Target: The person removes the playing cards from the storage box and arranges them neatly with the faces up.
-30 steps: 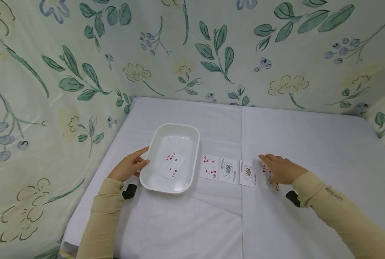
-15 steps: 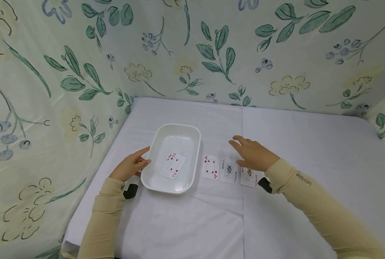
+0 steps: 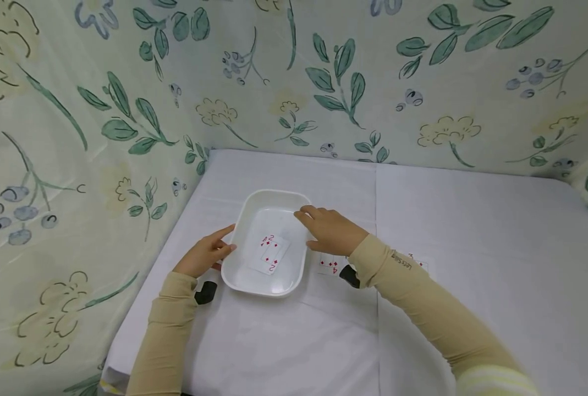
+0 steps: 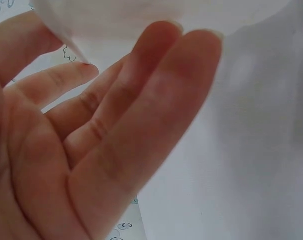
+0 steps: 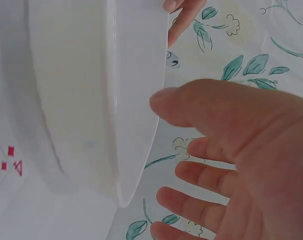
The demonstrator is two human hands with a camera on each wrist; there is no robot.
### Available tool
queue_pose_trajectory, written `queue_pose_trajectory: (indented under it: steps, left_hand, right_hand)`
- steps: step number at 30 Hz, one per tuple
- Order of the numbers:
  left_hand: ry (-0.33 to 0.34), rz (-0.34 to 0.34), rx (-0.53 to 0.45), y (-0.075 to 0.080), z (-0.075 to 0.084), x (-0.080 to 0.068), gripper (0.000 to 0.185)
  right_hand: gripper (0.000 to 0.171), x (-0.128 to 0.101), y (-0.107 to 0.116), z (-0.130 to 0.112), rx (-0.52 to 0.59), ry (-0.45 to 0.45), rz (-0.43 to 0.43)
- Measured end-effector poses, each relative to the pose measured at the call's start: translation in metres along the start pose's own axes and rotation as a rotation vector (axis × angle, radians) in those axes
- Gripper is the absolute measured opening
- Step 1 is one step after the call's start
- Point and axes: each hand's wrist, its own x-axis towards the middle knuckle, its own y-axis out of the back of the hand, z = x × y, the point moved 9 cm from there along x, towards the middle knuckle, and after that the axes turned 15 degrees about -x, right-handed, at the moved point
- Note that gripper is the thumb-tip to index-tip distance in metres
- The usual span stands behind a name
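A white tray (image 3: 269,217) holds a two of diamonds (image 3: 276,257) lying over another red-marked card. My left hand (image 3: 203,256) touches the tray's left edge; in the left wrist view, its fingertips (image 4: 201,42) meet the tray's outer side with the fingers fairly straight. At the opposite edge is my right hand (image 3: 332,230), its thumb right by the rim and its fingers spread in the right wrist view. Beneath this hand, a four of diamonds (image 3: 327,269) shows in part on the white cloth. The cards beside it are hidden by the right hand and sleeve.
A partly covered three of diamonds (image 3: 421,266) lies right of the row, behind the right sleeve (image 3: 407,280). White cloth (image 3: 284,341) covers the table, with flowered fabric (image 3: 274,82) hanging behind and at the left.
My right hand has moved left from the three of diamonds, over the row of cards, to the tray's right edge. My left hand has stayed at the tray's left edge.
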Motion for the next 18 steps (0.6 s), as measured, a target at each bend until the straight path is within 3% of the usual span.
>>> queue_pose_trajectory:
  steps: [12,18]
  left_hand:
    - [-0.013,0.002,-0.006,0.000,0.002,0.000,0.061]
    - [-0.025,-0.006,-0.016,-0.001,0.003,-0.001,0.060]
  right_hand:
    - [0.063,0.052,-0.006,-0.033,-0.030,-0.018,-0.110]
    - [0.050,0.075,-0.019,-0.046,0.000,-0.043,-0.190]
